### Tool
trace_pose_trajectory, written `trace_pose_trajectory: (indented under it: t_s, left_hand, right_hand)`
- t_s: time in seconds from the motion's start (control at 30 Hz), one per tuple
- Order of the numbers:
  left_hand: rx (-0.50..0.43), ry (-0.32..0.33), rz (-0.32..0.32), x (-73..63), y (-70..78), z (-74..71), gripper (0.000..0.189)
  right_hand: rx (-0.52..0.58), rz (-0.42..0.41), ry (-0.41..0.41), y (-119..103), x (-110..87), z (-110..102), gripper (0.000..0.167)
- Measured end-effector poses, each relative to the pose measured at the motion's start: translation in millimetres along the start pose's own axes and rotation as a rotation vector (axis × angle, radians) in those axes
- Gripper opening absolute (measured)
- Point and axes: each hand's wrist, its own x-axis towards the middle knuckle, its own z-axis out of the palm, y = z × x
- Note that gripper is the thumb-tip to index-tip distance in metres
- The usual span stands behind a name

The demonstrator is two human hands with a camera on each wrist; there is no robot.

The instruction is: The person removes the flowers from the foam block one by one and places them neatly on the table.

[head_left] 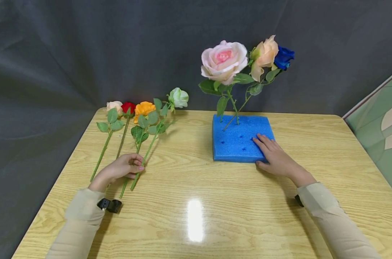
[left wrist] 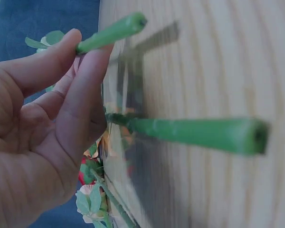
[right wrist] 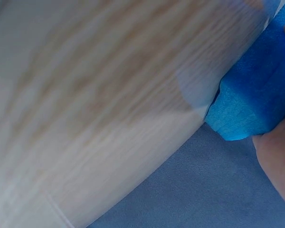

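In the head view, my left hand (head_left: 123,167) pinches the lower stem of a pale green rose (head_left: 178,98) between thumb and fingertips. The left wrist view shows that green stem (left wrist: 114,34) lifted off the table, its cut end pointing out. Beneath it lies another stem (left wrist: 194,134), apparently the orange rose's (head_left: 145,108). My right hand (head_left: 277,157) rests on the right front corner of a blue foam block (head_left: 226,149), fingers spread on top and thumb at the front side. A big pink rose (head_left: 224,59), a peach rose (head_left: 266,54) and a blue rose (head_left: 284,58) stand in the foam.
Left of the green rose lie a red rose (head_left: 128,107) and a cream rose (head_left: 114,107) on the wooden table (head_left: 170,212). Several small holes show in the foam's top. A dark cloth (head_left: 144,46) hangs behind the table, and a green patterned panel (head_left: 383,133) stands at the right.
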Motion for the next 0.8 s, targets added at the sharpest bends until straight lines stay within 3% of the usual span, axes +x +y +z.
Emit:
trace_pose_trajectory:
  t_s: [0.5,0.8]
  left_hand:
    - [0.012,0.023,-0.033,-14.1,-5.2,-7.8,0.042]
    - [-0.034,-0.029,-0.057,-12.5,2.1,0.6,0.04]
  right_hand:
    - [-0.008,-0.005,0.003,0.5,0.2,0.6,0.078]
    - [-0.009,-0.006,0.007,0.3,0.4,1.1,0.078]
